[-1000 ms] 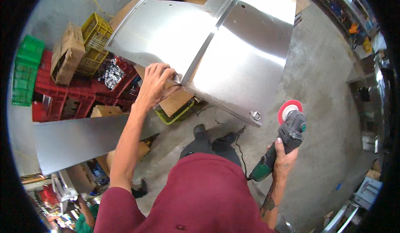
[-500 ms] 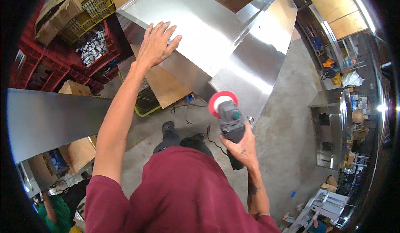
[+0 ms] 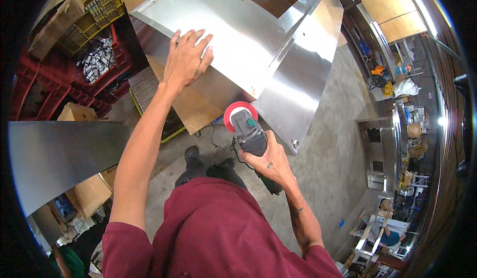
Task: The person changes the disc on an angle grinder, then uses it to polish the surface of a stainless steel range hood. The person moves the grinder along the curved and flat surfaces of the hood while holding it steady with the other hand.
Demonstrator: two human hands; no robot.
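Note:
My right hand (image 3: 272, 159) is wrapped round the dark body of an angle grinder (image 3: 250, 135). A red disc with a white middle (image 3: 240, 115) is on the grinder's head, close to the near corner of a shiny sheet-metal panel (image 3: 233, 54); whether they touch I cannot tell. Flat on the panel's left part rests my left hand (image 3: 187, 59), fingers stretched out. A second metal sheet (image 3: 293, 94) with a small round hole near its corner lies to the right. The grinder's cord is partly hidden behind my right hand.
Red crates (image 3: 99, 84) with small metal pieces and a yellow crate (image 3: 104, 9) stand at the left. Below them juts a grey metal panel (image 3: 64, 158). Cardboard (image 3: 189, 104) sticks out under the work. Cords trail over the concrete floor (image 3: 318, 178). Other people are partly visible at the lower corners.
The grinder in my right hand has moved left, from over the second sheet to the panel's near corner. My left hand stays flat on the panel. The whole view has shifted slightly.

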